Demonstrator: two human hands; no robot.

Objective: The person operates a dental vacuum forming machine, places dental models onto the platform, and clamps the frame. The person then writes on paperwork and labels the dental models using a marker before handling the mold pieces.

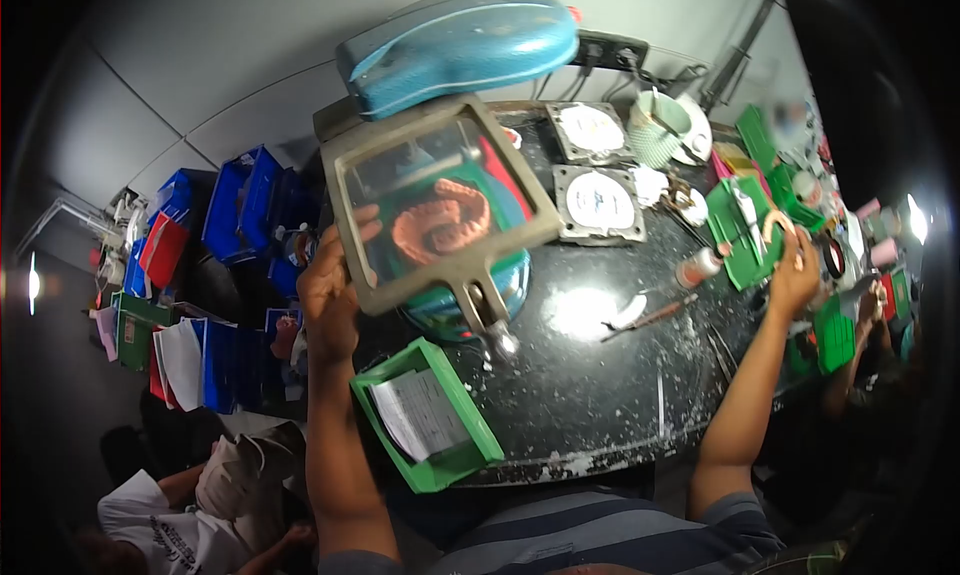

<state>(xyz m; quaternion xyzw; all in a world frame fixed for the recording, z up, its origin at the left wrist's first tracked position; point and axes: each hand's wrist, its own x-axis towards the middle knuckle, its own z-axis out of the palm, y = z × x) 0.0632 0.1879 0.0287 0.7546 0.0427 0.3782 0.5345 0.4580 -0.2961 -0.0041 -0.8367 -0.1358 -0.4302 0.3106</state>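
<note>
My left hand [328,283] is at the left edge of a metal-framed clear lid [545,215], its fingers curled round the edge and partly seen through the pane. Behind the pane lie reddish-brown dental arch models [430,230] on a green surface. The lid tilts up in front of a blue machine housing [460,50], with its handle [485,310] pointing toward me. My right hand [795,275] pinches a cream, curved, horseshoe-like piece [776,222] above the right side of the bench, beside a green tray [745,255] with paper in it.
A green bin [487,445] with a printed slip stands at the bench's front edge. Two metal plates with white plaster [600,203], a pale green cup [655,140], a small bottle [698,267] and a thin tool [655,315] lie on the bench. People sit on both sides.
</note>
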